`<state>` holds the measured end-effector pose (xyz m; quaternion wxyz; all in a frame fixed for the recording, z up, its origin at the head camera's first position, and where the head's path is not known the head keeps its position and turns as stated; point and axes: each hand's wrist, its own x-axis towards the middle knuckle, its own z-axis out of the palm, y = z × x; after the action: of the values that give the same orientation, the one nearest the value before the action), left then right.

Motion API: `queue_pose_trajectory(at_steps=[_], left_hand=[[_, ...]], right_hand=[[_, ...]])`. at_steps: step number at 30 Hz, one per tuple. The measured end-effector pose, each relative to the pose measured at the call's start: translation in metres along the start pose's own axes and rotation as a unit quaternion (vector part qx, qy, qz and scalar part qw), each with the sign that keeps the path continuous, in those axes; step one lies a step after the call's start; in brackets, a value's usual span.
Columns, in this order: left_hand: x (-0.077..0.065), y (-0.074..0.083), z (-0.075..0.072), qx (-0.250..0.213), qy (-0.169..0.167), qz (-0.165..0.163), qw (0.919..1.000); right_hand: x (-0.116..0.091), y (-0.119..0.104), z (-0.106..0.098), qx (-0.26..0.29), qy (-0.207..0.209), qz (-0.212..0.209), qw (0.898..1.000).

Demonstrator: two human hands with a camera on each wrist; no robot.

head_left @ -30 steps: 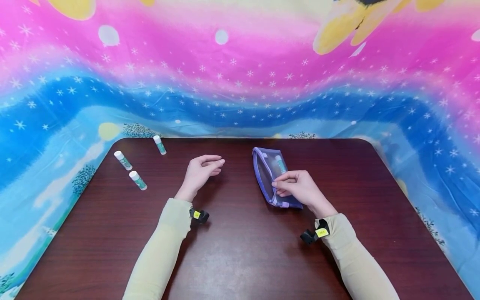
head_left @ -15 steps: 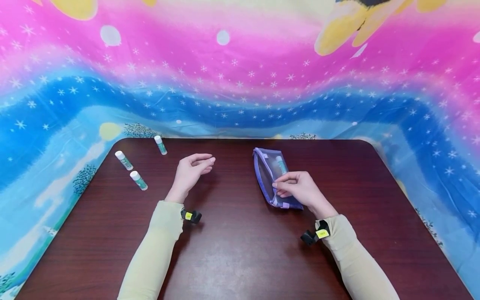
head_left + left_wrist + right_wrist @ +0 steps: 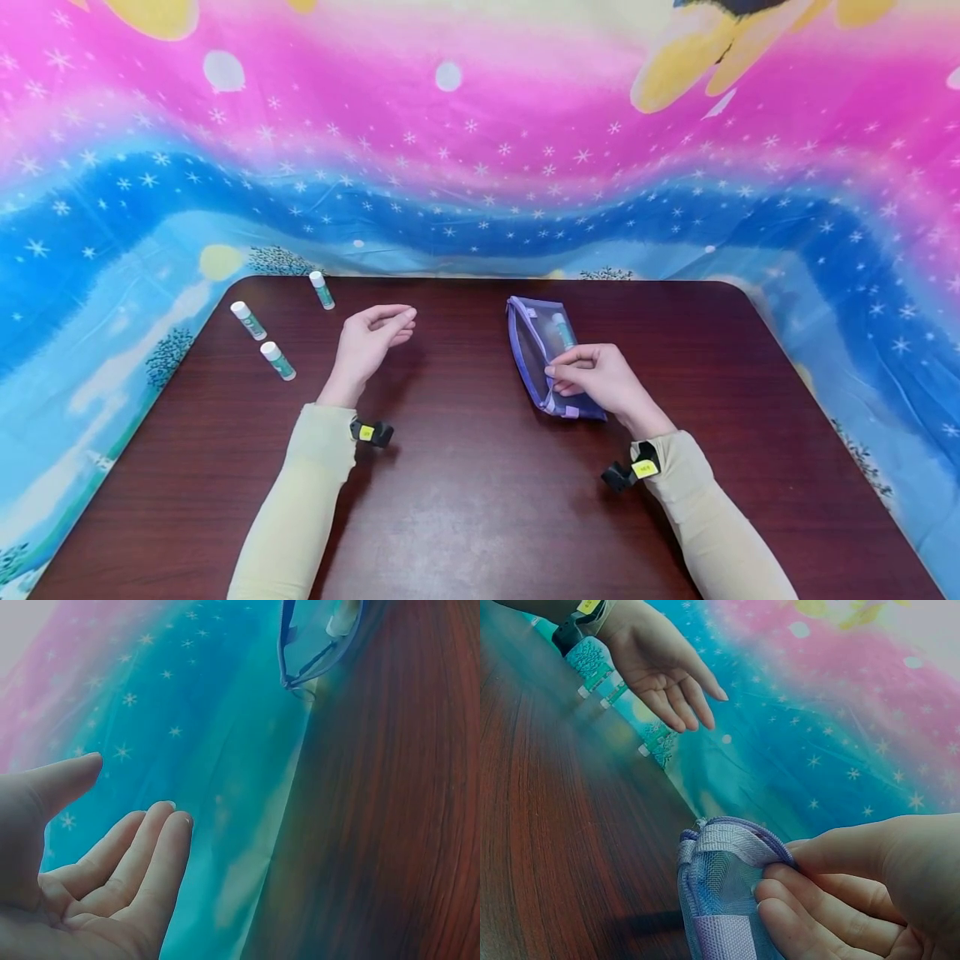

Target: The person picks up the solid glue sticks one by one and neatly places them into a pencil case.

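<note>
Left hand has been shifted further left since the earlier frames, away from the purple mesh pouch and toward the green-labelled sticks; right hand has been kept in place at the pouch.

Left pose: forearm angled forward, hand raised over the table, fingers directed forward and right. Per left wrist view, thumb is held well apart from the fingers, which are slightly bent and set side by side. Grip: spread.

Right pose: forearm reached forward and inward, wrist low, thumb and fingertips pressed together. Pouch's zip edge is pinched between them, as also seen from the right wrist.

Pouch is laid right of centre on the table, mouth gaping to the left. One stick is seen through its mesh. Three white-capped sticks are stood upright at the table's left: near one, outer one, far one.
</note>
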<state>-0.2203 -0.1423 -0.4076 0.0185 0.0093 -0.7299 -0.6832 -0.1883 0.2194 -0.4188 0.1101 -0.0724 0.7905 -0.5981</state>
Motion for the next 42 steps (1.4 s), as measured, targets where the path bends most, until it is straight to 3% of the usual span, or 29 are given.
queue_pose_trajectory(at_steps=[36, 42], left_hand=[[-0.017, 0.015, -0.049, 0.059, 0.060, 0.024, 0.9961], [-0.022, 0.025, -0.062, 0.019, 0.085, 0.040, 0.9954]], right_hand=[[0.000, 0.002, -0.001, 0.004, 0.000, -0.006, 1.000], [0.001, 0.002, 0.000, 0.001, 0.002, -0.006, 1.000]])
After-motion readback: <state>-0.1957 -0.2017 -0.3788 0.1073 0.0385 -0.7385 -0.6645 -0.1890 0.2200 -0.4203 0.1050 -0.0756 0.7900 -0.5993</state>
